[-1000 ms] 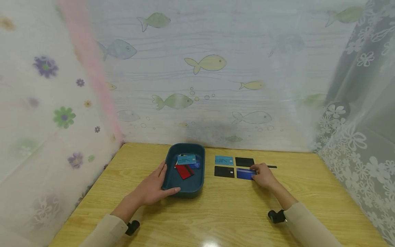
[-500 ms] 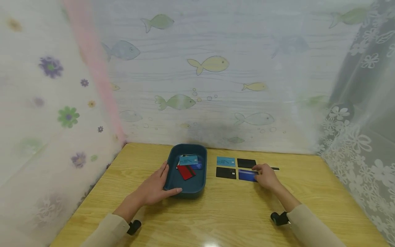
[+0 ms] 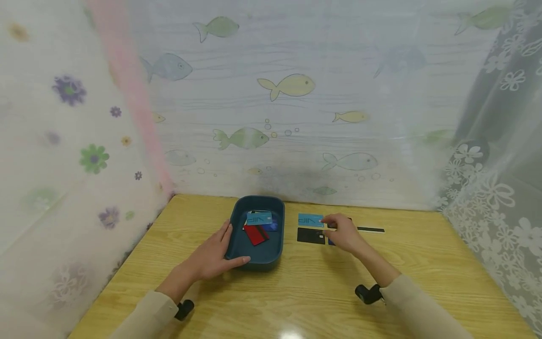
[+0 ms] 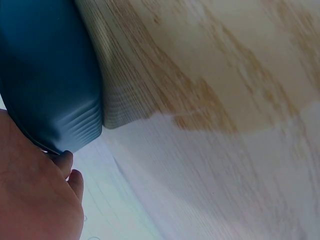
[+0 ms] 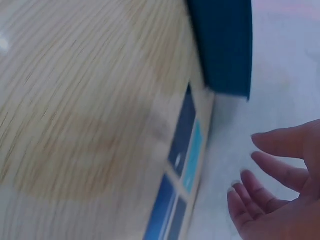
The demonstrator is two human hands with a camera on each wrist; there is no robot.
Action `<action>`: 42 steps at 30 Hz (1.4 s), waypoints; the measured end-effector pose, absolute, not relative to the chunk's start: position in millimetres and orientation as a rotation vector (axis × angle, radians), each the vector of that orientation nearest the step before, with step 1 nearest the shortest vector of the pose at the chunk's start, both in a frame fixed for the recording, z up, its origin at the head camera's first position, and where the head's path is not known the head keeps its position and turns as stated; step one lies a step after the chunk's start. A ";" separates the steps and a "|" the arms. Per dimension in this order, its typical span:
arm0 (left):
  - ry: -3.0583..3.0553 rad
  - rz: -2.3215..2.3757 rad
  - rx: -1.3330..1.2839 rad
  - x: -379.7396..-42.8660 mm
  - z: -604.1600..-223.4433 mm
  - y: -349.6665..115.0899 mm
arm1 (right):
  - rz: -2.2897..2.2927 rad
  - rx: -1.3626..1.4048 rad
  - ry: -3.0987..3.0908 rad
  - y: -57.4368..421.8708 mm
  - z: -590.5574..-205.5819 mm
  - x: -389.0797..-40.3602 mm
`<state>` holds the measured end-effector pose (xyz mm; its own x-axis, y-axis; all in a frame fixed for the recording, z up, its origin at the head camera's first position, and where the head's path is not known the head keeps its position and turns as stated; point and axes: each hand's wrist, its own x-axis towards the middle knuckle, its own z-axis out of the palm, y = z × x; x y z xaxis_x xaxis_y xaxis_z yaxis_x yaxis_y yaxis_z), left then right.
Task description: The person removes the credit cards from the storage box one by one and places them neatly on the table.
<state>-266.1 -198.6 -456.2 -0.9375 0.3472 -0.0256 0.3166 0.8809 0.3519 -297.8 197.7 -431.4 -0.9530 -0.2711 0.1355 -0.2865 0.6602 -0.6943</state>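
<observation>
A dark blue plastic tray (image 3: 237,245) stands on the wooden table with several cards lying loosely in it: a light blue VIP card (image 3: 259,218), a red card (image 3: 255,235) and others partly under them. My left hand (image 3: 209,256) rests against the tray's left side, fingers straight and thumb on the near rim. My right hand (image 3: 344,234) hovers above the cards laid out right of the tray, fingers apart and holding nothing. Nearest it are another light blue VIP card (image 3: 309,220) and a black card (image 3: 310,235). A blue card (image 5: 161,207) is mostly hidden beneath the hand in the head view.
To the right lies a card with a black stripe (image 3: 371,230), partly covered by the hand. A dark card (image 5: 177,220) lies beside the blue one. Fish-patterned curtain (image 3: 279,141) borders the table (image 3: 271,301) at the back.
My right hand has moved left from the blue card's right end towards the light blue and black cards. The laid-out cards have stayed in place; my left hand keeps still on the tray.
</observation>
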 end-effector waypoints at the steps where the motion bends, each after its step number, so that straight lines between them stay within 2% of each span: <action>1: 2.961 0.537 0.524 -266.1 -456.2 -198.4 | 1.204 0.498 -2.841 193.5 -429.3 -297.7; 21: 2.942 0.551 0.521 -265.6 -458.7 -198.5 | 1.320 0.797 -2.789 113.3 -410.8 -303.6; 34: 2.947 0.554 0.528 -263.3 -451.7 -198.4 | 1.396 0.734 -2.947 68.5 -401.8 -320.4; 42: 2.949 0.549 0.523 -264.7 -454.1 -199.2 | 1.536 0.549 -3.011 43.2 -402.3 -328.3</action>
